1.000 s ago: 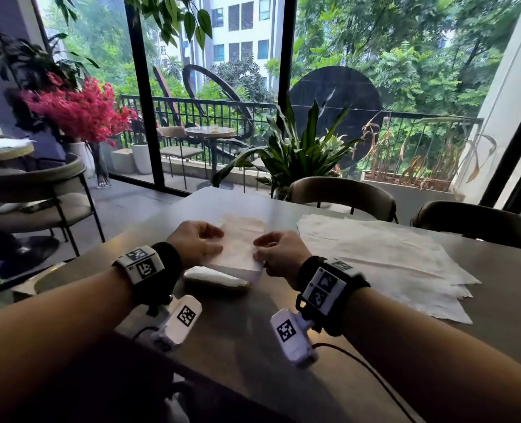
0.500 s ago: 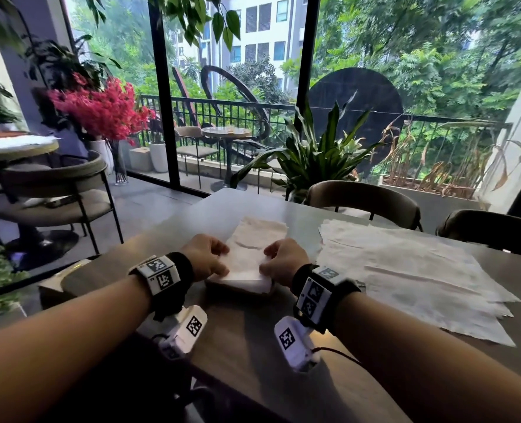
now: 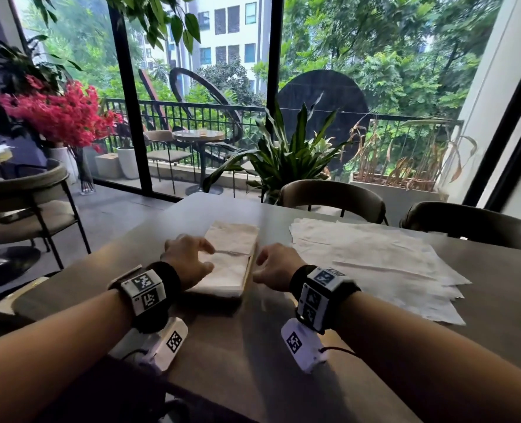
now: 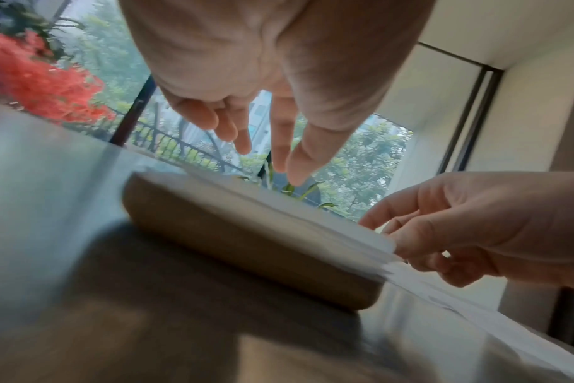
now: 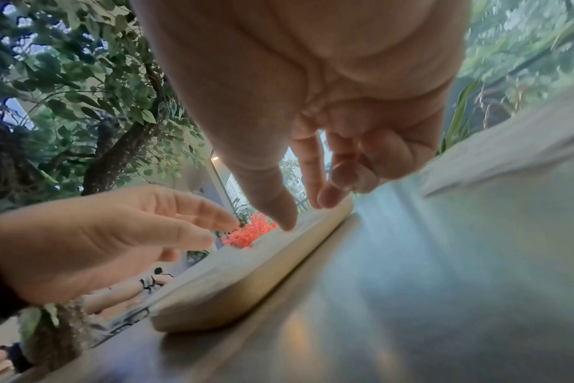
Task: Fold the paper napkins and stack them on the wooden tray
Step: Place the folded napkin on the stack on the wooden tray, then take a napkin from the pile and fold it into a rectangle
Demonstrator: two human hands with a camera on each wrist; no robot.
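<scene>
Wooden tray (image 3: 248,272), pale and rectangular, sat on the grey-brown tabletop (image 3: 253,346) with a stack of folded white paper napkins (image 3: 228,257) on it, right between both hands. Going left to right in the head view: pink-red flowers (image 3: 60,117) in a tall vase by the window, then the left hand (image 3: 189,261) hovering over the near-left part of the stack, fingers loosely spread and holding nothing. The left wrist cam backed that up, showing the fingers (image 4: 279,140) hanging straight-ish above the napkins with air under them, something the head view couldn't settle. Next, the right hand (image 3: 273,265) just beside the tray's right edge. The head view only gave the back of it, but the right wrist cam showed its fingers (image 5: 308,165) loosely curled with thumb and forefinger tips down near the tray rim (image 5: 246,285); couldn't tell whether they actually touched it. Further right lay the loose pile of unfolded white paper napkins (image 3: 375,261), spread flat, well apart from the tray.

Writing-wise, only black-and-white square marker codes on the wristbands (image 3: 144,290) and the cameras under them, no readable text. Both wrist shots were badly motion-blurred, so the napkin layers couldn't be counted, and the tray's left side was hidden behind the left hand in the head view.
</scene>
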